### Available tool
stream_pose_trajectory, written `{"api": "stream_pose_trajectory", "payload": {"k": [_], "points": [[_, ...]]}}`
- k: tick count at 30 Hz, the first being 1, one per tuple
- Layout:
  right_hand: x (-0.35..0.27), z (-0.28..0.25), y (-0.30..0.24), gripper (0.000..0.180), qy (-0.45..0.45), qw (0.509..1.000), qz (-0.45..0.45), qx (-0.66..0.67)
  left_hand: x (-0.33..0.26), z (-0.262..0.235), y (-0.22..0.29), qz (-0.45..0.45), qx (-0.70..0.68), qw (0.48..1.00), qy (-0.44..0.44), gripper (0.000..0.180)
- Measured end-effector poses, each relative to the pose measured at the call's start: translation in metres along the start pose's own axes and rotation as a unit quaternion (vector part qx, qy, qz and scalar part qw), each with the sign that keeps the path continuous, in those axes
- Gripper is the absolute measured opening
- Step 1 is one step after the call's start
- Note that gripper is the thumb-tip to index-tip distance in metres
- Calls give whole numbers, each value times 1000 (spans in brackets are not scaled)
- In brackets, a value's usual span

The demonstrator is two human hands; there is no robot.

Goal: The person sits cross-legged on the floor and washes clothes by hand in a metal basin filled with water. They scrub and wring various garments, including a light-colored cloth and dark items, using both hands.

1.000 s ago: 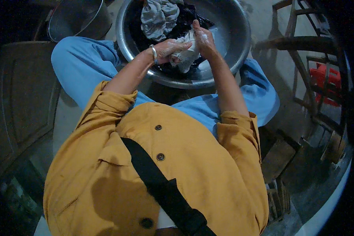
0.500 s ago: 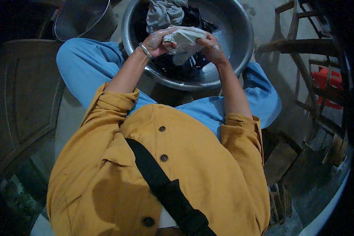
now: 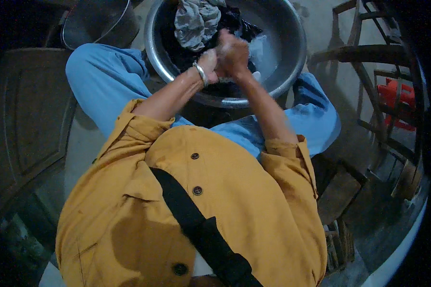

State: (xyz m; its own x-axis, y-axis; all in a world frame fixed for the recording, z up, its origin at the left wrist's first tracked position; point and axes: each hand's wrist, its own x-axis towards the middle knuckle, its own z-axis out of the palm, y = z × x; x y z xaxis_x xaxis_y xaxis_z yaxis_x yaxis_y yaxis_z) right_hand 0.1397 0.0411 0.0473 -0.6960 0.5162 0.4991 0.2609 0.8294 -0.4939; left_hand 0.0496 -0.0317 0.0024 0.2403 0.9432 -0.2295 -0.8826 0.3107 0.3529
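Over a wide metal basin [image 3: 153, 62], my left hand [image 3: 209, 66], with a silvery bangle at its wrist, presses against my right hand [image 3: 233, 53]. Both are closed and blurred by motion. The white cloth seen between them a moment ago is now almost wholly hidden by my fingers. Beside them in the basin lies a bunched grey cloth [image 3: 191, 26], on top of dark wet fabric [image 3: 177, 55]. Pale, soapy-looking water [image 3: 266, 55] shows to the right of my hands.
My blue-trousered knees [image 3: 105, 71] flank the basin. A metal bucket [image 3: 98, 24] stands at the far left, above a dark wooden panel [image 3: 31, 105]. To the right are a wooden chair frame [image 3: 364, 55] and a red plastic object [image 3: 396, 103].
My hands have come together and moved down toward the basin's near side. The white cloth, spread between them before, is now covered. My right hand has turned over into a fist.
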Motion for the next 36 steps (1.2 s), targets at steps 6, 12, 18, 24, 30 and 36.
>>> {"api": "stream_pose_trajectory", "payload": {"k": [6,12,18,24,30,36], "points": [[-9,14,-6,30,36,984,82,154,1,14,-10,37,54,993,97,25],[-7,15,67,48,4,835,407,370,2,61,7,55,128,960,244,34],[-4,-11,74,44,-129,751,394,514,-11,32,23,26,206,951,229,31],[-8,8,59,37,-34,797,376,471,-1,5,20,110,130,958,230,35],[-7,18,40,19,24,988,115,100,6,55,-5,52,1,931,361,27],[-5,-4,-33,29,2,981,86,172,8,8,-15,120,279,929,214,26]]}}
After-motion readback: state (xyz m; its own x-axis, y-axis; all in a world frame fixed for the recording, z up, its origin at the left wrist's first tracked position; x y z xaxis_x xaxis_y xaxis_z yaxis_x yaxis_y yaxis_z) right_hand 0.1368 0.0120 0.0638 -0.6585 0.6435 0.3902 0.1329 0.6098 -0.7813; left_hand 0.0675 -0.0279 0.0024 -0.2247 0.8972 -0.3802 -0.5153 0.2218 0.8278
